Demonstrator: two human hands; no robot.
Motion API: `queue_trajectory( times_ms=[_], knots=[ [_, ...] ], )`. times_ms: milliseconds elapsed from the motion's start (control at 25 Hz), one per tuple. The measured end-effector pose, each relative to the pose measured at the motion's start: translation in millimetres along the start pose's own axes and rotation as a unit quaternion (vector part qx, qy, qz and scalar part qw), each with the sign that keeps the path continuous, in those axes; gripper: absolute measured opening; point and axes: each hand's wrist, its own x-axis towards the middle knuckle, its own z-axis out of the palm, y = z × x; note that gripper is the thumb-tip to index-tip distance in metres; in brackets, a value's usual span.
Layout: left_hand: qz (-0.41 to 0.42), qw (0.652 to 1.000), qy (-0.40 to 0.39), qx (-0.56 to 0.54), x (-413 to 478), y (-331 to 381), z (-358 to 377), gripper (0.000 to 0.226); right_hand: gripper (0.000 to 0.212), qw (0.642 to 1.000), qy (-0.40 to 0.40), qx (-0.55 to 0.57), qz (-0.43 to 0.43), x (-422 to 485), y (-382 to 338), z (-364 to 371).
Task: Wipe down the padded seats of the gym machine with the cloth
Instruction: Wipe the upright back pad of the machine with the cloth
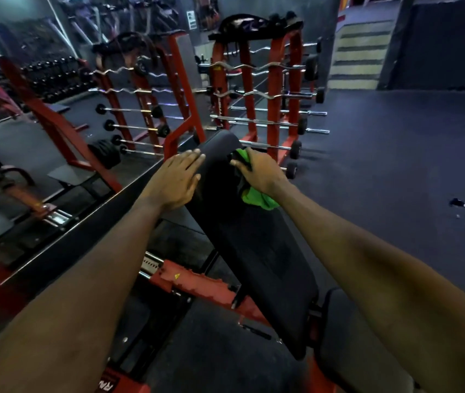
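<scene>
Head view: long black padded bench back (256, 251).
Right hand (261, 173) clenches bunched green cloth (258, 199) at its top, left hand (176, 180) flat alongside (fingers straight); I expect bunching to leave unwiped strips.

Two bare arms fill the lower frame: the left forearm (83, 279) enters from 7 o'clock and the right forearm (367, 265) from 4 o'clock, both uncovered right to the frame edge. The left hand (173, 180) and right hand (259, 173) are bare as well. Short-trimmed nails show on the left fingers (194, 156).
</scene>
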Motion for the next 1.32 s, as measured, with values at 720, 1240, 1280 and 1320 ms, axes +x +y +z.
queue_trajectory(
  times_ms=[720,1240,1280,1320],
  knots=[
    [0.092,0.987,0.114,-0.07,12,-25,35,0.054,0.057,0.984,0.155,0.091,0.022,-42,-16,116],
    [0.1,0.982,0.128,-0.098,16,-30,40,0.05,0.064,0.99,0.125,0.042,-0.044,-111,-11,140],
    [0.103,0.981,0.126,-0.104,16,-32,39,0.05,0.065,0.99,0.128,0.031,-0.055,-103,-19,137],
    [0.109,0.98,0.124,-0.11,18,-34,37,0.049,0.066,0.989,0.126,0.019,-0.074,-94,-31,134]
  ],
)
